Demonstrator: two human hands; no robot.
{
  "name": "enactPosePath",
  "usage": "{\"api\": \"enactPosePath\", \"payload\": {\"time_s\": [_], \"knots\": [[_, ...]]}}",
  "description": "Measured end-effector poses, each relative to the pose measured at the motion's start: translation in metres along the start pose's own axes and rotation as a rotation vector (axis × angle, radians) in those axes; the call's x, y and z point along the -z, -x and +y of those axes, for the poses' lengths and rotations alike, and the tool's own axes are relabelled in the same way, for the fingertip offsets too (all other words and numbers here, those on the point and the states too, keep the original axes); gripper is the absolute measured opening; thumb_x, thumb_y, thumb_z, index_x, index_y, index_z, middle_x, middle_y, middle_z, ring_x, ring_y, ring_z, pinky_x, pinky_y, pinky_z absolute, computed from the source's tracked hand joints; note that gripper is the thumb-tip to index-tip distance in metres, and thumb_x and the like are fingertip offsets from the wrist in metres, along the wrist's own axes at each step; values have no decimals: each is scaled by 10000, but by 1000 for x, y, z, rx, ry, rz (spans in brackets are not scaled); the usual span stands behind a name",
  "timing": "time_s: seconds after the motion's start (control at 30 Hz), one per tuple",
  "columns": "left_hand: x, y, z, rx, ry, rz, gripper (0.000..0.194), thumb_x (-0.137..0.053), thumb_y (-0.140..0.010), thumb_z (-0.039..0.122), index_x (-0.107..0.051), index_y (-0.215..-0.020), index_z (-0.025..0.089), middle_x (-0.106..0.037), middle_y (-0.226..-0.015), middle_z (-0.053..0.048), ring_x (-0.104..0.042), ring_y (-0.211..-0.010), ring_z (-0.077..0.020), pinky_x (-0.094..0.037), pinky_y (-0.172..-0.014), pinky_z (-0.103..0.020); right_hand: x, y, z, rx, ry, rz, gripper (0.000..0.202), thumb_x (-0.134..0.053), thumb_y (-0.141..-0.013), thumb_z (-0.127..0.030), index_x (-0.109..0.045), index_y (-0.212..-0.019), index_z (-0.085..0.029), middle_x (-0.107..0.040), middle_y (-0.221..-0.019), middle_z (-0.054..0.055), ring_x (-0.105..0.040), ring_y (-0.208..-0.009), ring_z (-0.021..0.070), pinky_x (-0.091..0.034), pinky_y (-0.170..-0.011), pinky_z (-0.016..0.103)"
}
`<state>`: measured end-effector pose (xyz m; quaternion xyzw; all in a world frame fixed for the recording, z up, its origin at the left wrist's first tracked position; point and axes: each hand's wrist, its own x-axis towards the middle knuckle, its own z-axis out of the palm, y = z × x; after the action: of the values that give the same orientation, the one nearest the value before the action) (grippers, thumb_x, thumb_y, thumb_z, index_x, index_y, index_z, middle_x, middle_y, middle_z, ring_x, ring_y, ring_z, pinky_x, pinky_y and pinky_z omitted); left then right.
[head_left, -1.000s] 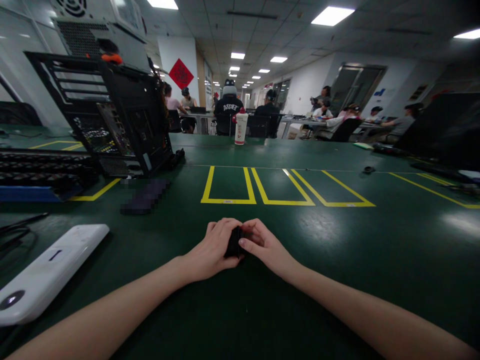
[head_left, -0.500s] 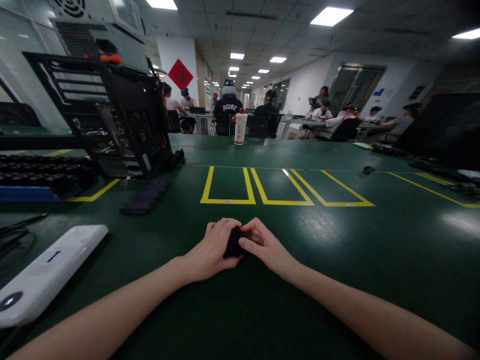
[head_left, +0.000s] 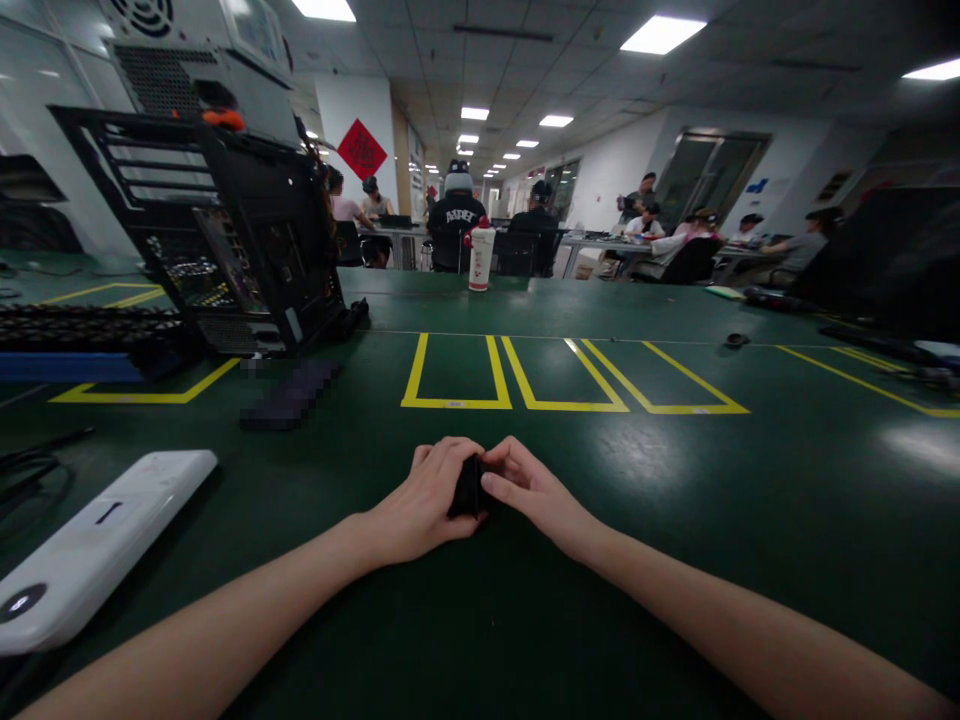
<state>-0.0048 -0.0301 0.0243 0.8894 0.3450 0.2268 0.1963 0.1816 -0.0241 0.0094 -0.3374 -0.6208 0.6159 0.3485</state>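
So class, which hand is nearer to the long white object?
Left. The left hand holds a black item right of the long white object; the right hand is farther off, at the item's right side.

Dim overall; light from overhead ceiling panels (head_left: 664,33), blown to wht. Soft glare on worktop (head_left: 480,640) R of hands (head_left: 416,510), more nr R edge. Blk obj (head_left: 466,488) btwn hands v. dark, detail lost. Wide-angle distortion, edges stretched; top R corner nr-blk. Far lettering (head_left: 460,217) soft. Dark item (head_left: 291,395) at L pixelated.
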Motion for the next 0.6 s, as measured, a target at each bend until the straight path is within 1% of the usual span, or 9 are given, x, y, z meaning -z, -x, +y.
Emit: {"api": "enactPosePath", "payload": {"time_s": [0.07,0.2,0.3,0.37,0.43,0.6], "knots": [[-1,0,-1,-7,-6,7,526,-602,-760,192,-299,-1189,229,-436,-1175,-90,-429,-1081,-253,-340,-895,-424,-1,0,-2,-23,24,28,168,-557,-797,-306,-475,-903,-205,-537,-937,8,-546,-916,172,-457,-804,353],[-2,0,-1,-12,-13,11,533,-600,-763,201,-294,-1198,225,-440,-1170,-91,-434,-1075,-256,-344,-893,-428,0,-1,-1,-74,41,44,254,-576,-783,-294,-469,-992,-197,-531,-1032,37,-523,-1006,189,-423,-885,382],[-2,0,-1,-7,-27,11,524,-599,-760,195,-298,-1189,216,-442,-1157,-91,-432,-1071,-250,-341,-895,-422,3,-3,4,-41,20,-16,253,-590,-776,-270,-468,-979,-182,-529,-1021,41,-523,-1009,185,-416,-895,381],[-2,0,-1,-4,-32,8,519,-595,-757,181,-301,-1183,214,-445,-1145,-89,-434,-1066,-244,-344,-890,-414,4,-3,6,8,-26,-72,285,-638,-737,-237,-453,-947,-186,-528,-998,28,-532,-997,177,-420,-889,374],[-2,0,-1,0,-29,0,517,-595,-754,170,-304,-1180,211,-445,-1144,-89,-438,-1059,-239,-349,-883,-407,3,-2,6,34,-54,-87,327,-666,-710,-230,-437,-940,-197,-524,-1001,20,-534,-994,174,-423,-882,375],[-1,-1,-1,-2,-19,9,525,-602,-759,190,-303,-1189,219,-438,-1167,-91,-431,-1077,-245,-341,-895,-413,0,0,-1,-3,13,-1,185,-566,-792,-304,-470,-914,-203,-534,-966,14,-543,-945,176,-449,-823,363]]}}
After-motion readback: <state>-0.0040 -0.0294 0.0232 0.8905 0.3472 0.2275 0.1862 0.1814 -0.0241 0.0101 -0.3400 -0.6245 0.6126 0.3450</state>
